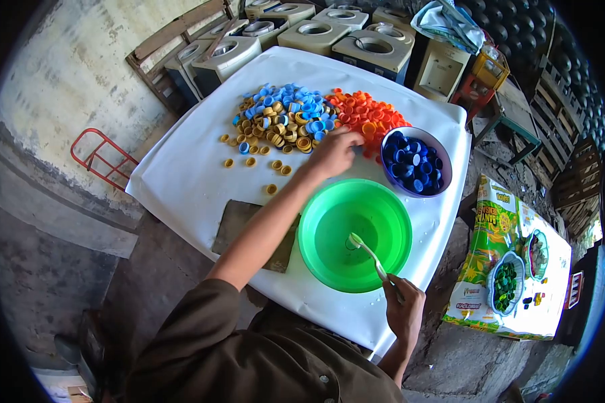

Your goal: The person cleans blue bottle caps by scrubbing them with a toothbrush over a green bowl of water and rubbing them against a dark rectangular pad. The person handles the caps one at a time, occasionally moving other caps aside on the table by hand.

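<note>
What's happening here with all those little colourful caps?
Someone's right hand holds a brush, its bristly end over the green basin. The left hand is by the orange caps; I can't tell whether it has hold of one. Light blue caps and gold caps lie heaped nearby, and dark blue caps sit in a bowl beside the basin.

Stained pale wall (60, 74), grey floor (464, 366), slatted wooden pallets (556, 102), possibly washing-machine casings (304, 41) clustered behind
</note>
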### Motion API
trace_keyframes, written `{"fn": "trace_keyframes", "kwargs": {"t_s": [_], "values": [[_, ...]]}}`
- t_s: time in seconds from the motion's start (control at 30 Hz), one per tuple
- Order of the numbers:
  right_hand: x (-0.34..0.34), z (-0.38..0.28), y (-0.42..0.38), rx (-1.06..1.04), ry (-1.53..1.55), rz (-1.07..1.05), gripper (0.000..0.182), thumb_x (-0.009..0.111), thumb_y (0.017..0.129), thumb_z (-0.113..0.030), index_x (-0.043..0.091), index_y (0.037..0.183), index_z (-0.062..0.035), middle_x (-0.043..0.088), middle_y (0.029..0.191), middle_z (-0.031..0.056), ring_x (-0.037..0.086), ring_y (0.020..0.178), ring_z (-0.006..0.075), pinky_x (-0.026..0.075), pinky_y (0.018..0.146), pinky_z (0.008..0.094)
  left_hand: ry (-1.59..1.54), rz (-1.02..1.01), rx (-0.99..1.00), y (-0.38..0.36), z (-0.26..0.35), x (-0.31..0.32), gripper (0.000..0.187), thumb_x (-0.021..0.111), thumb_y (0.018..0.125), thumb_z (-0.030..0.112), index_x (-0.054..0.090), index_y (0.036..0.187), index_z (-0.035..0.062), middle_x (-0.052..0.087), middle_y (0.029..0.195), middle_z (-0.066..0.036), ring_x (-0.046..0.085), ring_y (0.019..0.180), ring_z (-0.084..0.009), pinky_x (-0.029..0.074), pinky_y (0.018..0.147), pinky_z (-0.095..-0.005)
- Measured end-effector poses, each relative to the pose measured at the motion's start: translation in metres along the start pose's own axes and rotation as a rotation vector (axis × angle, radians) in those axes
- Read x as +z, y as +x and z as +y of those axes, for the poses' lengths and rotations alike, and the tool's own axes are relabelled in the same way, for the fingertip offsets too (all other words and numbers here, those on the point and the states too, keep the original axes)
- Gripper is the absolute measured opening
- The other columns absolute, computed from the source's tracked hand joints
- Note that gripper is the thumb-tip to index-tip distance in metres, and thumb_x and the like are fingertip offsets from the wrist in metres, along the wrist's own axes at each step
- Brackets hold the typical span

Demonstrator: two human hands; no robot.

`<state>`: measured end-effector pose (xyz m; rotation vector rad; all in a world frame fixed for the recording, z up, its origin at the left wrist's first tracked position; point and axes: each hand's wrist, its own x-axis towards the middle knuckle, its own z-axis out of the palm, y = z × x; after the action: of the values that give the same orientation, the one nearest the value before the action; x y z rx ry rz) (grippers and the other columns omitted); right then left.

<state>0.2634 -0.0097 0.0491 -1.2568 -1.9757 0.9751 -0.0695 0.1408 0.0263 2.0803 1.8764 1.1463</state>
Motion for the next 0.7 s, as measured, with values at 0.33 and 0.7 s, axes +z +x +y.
{"fn": "trace_keyframes", "kwargs": {"t_s": [0.33, 0.7], "values": [[0.010, -0.014, 0.032, -0.157, -0.148, -0.040, 0.016, 0.067, 0.088, -0.006, 0.071, 0.101, 0.0005, 0.066, 0.078, 0.0192, 0.065, 0.068, 0.0369, 0.049, 0.064, 0.0437, 0.173, -0.264, -0.138, -0.065, -0.061, 0.004, 0.043, 0.084, 0.072, 0.011, 0.066, 0.111, 0.0049, 0.064, 0.110, -0.016, 0.062, 0.107, -0.0336, 0.050, 0.091, -0.0432], [0.037, -0.008, 0.070, -0.153, -0.322, -0.109, 0.016, 0.061, 0.090, -0.010, 0.069, 0.100, -0.0001, 0.067, 0.088, 0.0208, 0.066, 0.081, 0.0404, 0.051, 0.071, 0.0488, 0.005, -0.282, -0.192, -0.107, 0.069, -0.041, 0.026, 0.079, 0.080, 0.015, 0.063, 0.095, 0.0016, 0.068, 0.091, -0.014, 0.068, 0.085, -0.0279, 0.053, 0.076, -0.0400]]}}
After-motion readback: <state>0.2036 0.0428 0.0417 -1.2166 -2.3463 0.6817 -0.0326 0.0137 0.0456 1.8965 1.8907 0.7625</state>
